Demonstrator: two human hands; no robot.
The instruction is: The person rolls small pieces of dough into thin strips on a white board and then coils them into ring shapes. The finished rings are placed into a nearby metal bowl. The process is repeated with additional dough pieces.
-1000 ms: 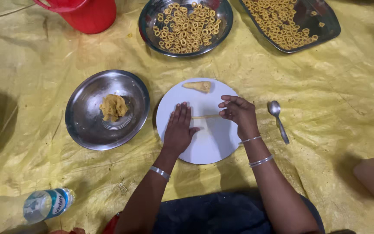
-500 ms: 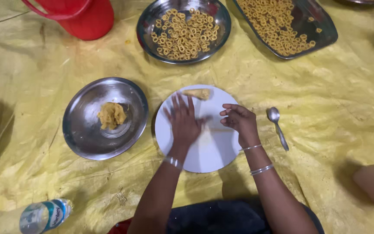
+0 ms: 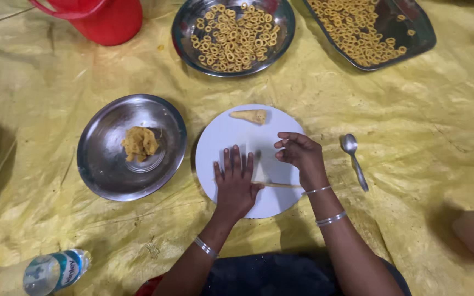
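Both hands work one white board (image 3: 231, 131): left hand (image 3: 236, 181) flat, fingers spread, pressing a dough rope (image 3: 278, 185); right hand (image 3: 298, 155) loosely curled, empty, at 3 o'clock.

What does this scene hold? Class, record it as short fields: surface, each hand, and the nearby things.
Surface: yellow sheet
Left hand: flat on white round board, over a thin dough strand
Right hand: fingers curled, above the strand
On board: dough piece
Left: steel plate with dough lump
Top: bowl and tray of dough rings
Right: spoon
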